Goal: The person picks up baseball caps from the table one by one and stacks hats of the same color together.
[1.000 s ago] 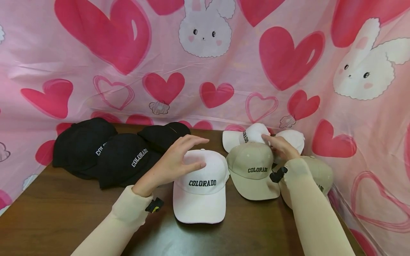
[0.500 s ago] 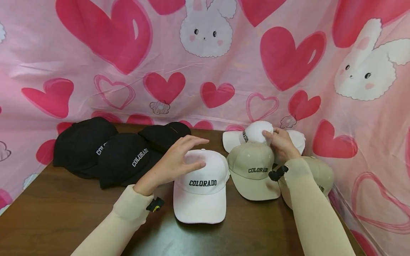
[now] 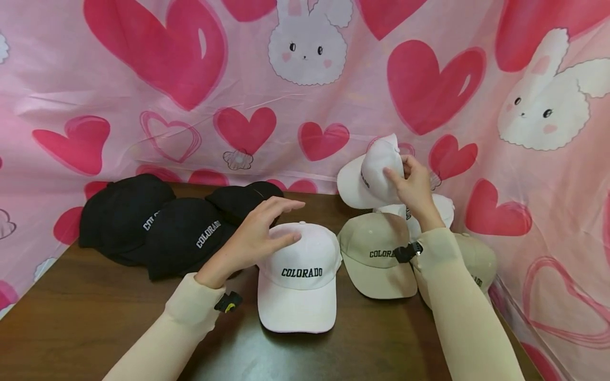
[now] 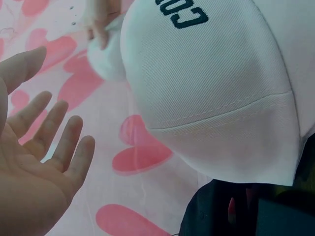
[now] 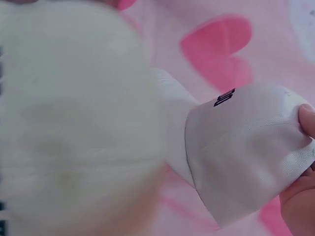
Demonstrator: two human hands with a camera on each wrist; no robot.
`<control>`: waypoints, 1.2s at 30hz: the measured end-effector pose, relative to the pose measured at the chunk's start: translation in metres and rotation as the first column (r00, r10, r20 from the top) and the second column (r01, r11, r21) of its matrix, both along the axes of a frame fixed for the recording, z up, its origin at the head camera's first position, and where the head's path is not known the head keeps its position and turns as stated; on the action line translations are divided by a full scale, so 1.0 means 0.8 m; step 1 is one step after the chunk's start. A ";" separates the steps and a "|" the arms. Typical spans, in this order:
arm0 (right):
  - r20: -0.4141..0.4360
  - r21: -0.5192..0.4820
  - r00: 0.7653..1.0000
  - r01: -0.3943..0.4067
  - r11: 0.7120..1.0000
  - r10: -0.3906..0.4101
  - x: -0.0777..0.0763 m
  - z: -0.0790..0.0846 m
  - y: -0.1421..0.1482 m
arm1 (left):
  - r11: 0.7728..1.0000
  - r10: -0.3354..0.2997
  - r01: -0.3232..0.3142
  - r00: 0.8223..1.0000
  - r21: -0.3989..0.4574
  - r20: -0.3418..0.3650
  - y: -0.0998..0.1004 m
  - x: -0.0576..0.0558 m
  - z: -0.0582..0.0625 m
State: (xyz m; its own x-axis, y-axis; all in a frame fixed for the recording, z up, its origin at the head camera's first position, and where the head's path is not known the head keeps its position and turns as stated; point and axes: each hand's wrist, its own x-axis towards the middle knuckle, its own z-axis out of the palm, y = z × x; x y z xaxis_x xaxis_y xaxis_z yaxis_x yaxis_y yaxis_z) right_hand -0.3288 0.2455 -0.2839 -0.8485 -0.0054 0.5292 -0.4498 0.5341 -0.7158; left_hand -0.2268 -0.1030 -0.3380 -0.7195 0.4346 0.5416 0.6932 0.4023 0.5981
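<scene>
At the back right, my right hand (image 3: 413,182) pinches a white baseball cap (image 3: 376,177) by its rear edge, thumb outside the crown. The cap is tilted in the air with its brim to the left, partly turning the lettering from view. In the right wrist view the held cap's crown (image 5: 246,142) sags near the thumb. Fingers spread, my left hand (image 3: 257,233) hovers beside the crown of another white cap (image 3: 297,304) marked COLORADO, which stands brim forward at mid-table. The left wrist view has that cap's crown (image 4: 206,83) apart from the palm.
Several black caps (image 3: 181,238) are bunched at the left back. Right of the middle stand a beige cap (image 3: 376,275) and a second beige cap (image 3: 472,259), partly behind my sleeve. Another white cap (image 3: 443,209) lies behind them. A pink heart-print cloth (image 3: 286,174) borders the wooden table (image 3: 229,349).
My right hand has taken hold of the back white cap and raised it off the table, uncovering part of a white cap behind. My left hand has shifted only slightly.
</scene>
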 end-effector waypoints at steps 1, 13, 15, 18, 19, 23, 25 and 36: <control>-0.027 0.016 1.000 -0.003 1.000 0.003 0.007 0.008 -0.006 | 1.000 -0.001 0.001 1.000 0.007 -0.005 -0.001 0.000 0.000; -0.109 -0.007 0.984 -0.142 0.990 0.140 0.077 0.069 -0.052 | 0.998 0.029 -0.023 0.996 0.066 -0.081 -0.014 -0.001 0.012; -0.121 -0.026 0.977 -0.182 0.983 0.177 0.084 0.071 -0.053 | 0.997 0.039 -0.033 0.996 0.067 -0.086 -0.016 0.000 0.014; -0.127 -0.050 0.964 -0.243 0.969 0.235 0.088 0.069 -0.051 | 0.997 0.052 -0.046 0.994 0.069 -0.096 -0.020 -0.001 0.016; -0.123 -0.050 0.961 -0.256 0.965 0.248 0.090 0.067 -0.049 | 0.996 0.055 -0.049 0.994 0.070 -0.098 -0.021 0.000 0.017; -0.118 -0.056 0.940 -0.327 0.943 0.319 0.096 0.058 -0.047 | 0.996 0.061 -0.054 0.993 0.076 -0.103 -0.024 -0.001 0.020; -0.118 -0.072 0.923 -0.376 0.924 0.367 0.101 0.052 -0.047 | 0.995 0.064 -0.056 0.993 0.077 -0.103 -0.025 -0.001 0.020; -0.094 -0.191 0.849 -0.528 0.827 0.520 0.124 0.021 -0.049 | 0.994 0.071 -0.062 0.993 0.093 -0.098 -0.024 0.000 0.022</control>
State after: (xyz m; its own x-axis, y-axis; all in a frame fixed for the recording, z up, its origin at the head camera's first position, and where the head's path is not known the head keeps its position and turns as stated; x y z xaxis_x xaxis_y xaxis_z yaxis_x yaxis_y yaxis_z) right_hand -0.2298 0.2061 -0.2673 -0.7290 -0.3334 0.5978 -0.6483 0.0562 -0.7593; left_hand -0.2268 -0.1222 -0.3207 -0.6846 0.3339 0.6479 0.7255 0.3976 0.5617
